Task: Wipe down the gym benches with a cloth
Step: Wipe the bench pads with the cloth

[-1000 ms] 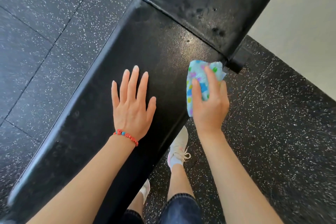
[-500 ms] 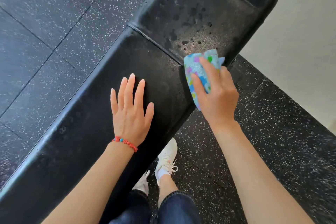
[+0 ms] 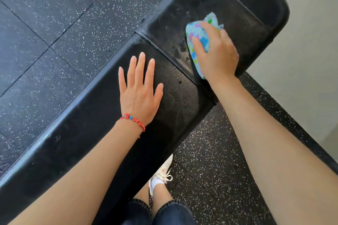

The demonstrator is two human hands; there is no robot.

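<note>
A: In the head view, what do the fingers do?

B: The right hand [image 3: 216, 55] has its fingers curled over a light blue cloth [image 3: 200, 37] with coloured spots, and it holds the cloth down on the far pad [image 3: 237, 22] of the black bench. The forefinger lies along the top of the cloth, and the thumb comes along its near left edge. The left hand [image 3: 140, 91] holds nothing. Its fingers are straight and a little spread, and the palm lies flat on the near pad [image 3: 87, 120].

A: Where exactly is the cloth?

B: On the far pad, just beyond the seam [image 3: 164, 55] that separates the two pads, towards the right edge of the bench. Part of it is hidden under the hand.

A: And the surface and the room?

B: The far pad looks damp, with dark drops and a dull shine around the cloth. The bench runs from near left to far right. Under it is a black rubber floor [image 3: 54, 33] with white speckles, laid in tiles. At the far right there is a pale plain surface [image 3: 301, 78]; I cannot tell if it is wall or floor.

A: How are the arms?

B: Both forearms are bare and reach forward from the near edge. The left wrist carries a red bead bracelet [image 3: 134, 119]. Between the arms, low down, I see dark jeans [image 3: 172, 213] and a white shoe [image 3: 161, 174] standing beside the bench.
</note>
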